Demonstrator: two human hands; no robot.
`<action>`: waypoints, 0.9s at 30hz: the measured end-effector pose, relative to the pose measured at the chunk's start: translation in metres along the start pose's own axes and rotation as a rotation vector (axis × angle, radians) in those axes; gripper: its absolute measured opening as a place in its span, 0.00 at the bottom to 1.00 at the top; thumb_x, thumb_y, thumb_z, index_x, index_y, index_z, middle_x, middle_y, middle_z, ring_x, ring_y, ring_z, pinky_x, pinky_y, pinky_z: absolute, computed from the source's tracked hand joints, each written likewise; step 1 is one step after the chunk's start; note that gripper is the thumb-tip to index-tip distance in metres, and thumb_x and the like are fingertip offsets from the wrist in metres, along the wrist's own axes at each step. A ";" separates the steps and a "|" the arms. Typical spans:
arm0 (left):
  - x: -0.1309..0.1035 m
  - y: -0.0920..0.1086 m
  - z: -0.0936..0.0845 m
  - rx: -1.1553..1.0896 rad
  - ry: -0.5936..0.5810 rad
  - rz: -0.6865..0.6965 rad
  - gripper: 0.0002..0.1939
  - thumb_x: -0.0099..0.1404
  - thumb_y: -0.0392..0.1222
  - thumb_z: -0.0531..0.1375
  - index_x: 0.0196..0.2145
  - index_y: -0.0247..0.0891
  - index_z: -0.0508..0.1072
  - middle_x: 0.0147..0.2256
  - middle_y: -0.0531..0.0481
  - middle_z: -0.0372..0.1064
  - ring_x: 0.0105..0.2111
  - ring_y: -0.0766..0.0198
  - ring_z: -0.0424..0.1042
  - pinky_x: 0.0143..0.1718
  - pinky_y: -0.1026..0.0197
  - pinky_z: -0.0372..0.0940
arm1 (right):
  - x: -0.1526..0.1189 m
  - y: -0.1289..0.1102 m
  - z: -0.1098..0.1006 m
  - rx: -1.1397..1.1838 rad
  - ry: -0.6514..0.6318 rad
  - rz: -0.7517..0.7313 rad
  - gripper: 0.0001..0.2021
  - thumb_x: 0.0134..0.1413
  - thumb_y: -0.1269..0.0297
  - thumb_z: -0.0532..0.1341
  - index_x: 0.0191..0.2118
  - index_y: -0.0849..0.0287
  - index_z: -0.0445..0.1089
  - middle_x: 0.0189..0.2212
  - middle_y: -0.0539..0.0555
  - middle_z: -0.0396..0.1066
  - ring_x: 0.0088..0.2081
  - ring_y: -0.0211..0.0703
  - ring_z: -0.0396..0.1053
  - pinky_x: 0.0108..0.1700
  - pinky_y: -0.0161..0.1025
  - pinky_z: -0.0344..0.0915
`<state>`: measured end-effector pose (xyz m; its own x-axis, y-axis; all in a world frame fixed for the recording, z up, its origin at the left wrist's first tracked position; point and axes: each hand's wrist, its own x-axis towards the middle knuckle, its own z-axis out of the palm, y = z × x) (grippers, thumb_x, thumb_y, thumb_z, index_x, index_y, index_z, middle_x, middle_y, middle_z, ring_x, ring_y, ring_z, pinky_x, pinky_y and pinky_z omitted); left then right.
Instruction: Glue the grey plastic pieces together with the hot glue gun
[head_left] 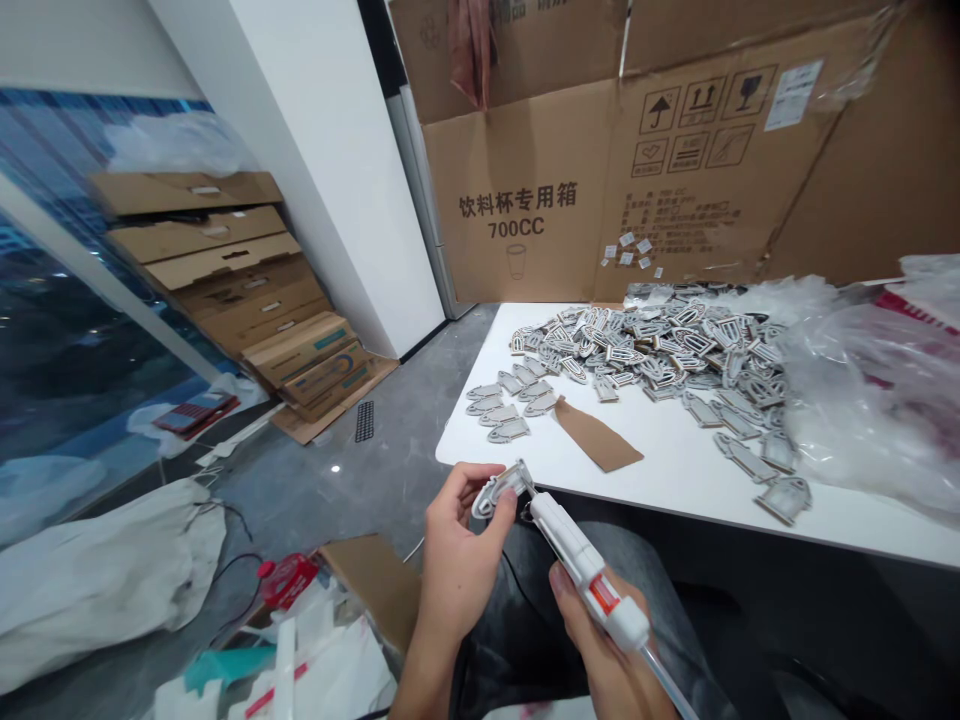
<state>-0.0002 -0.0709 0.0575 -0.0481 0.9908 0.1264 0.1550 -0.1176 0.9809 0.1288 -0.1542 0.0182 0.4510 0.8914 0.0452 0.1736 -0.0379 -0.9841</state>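
Note:
In my left hand [469, 535] I pinch a small grey slotted plastic piece [501, 488] between thumb and fingers, just off the table's front edge. My right hand [600, 625] is wrapped around a white glue gun [574, 545] with a red-orange part on its side and a clear stick coming out of its back. The gun's nozzle meets or nearly meets the right end of the piece; whether they touch I cannot tell. Similar grey pieces [508, 430] lie in short rows at the table's left, and a large heap of them [645, 345] spreads behind.
A brown cardboard strip [600, 437] lies on the white table [660, 490]. Clear plastic bags [870, 390] crowd its right side. A tall carton [525, 200] stands behind. Stacked boxes [262, 290], a white sack [112, 570] and scraps with a red bottle [287, 580] occupy the floor at left.

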 end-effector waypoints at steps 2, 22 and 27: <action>0.000 0.001 0.000 0.002 -0.002 -0.003 0.11 0.68 0.46 0.69 0.44 0.41 0.78 0.45 0.46 0.83 0.48 0.53 0.81 0.51 0.55 0.72 | 0.000 -0.002 -0.002 0.039 -0.010 0.039 0.24 0.61 0.37 0.63 0.24 0.49 0.72 0.20 0.49 0.70 0.24 0.51 0.70 0.29 0.42 0.69; -0.001 -0.003 0.000 -0.003 -0.013 0.003 0.11 0.69 0.47 0.69 0.45 0.41 0.78 0.45 0.46 0.83 0.49 0.53 0.80 0.53 0.55 0.72 | 0.000 -0.007 -0.002 0.097 -0.029 0.043 0.25 0.62 0.36 0.64 0.26 0.51 0.76 0.21 0.52 0.74 0.24 0.51 0.73 0.30 0.43 0.68; -0.001 -0.002 0.000 -0.005 0.000 0.009 0.10 0.68 0.46 0.69 0.45 0.41 0.79 0.45 0.45 0.83 0.49 0.52 0.81 0.51 0.55 0.73 | 0.004 0.006 -0.004 0.109 -0.068 0.020 0.24 0.63 0.37 0.64 0.26 0.51 0.76 0.21 0.52 0.75 0.24 0.52 0.74 0.28 0.43 0.68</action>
<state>-0.0003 -0.0711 0.0551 -0.0462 0.9898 0.1350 0.1506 -0.1267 0.9804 0.1348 -0.1528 0.0132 0.3921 0.9197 0.0176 0.0674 -0.0097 -0.9977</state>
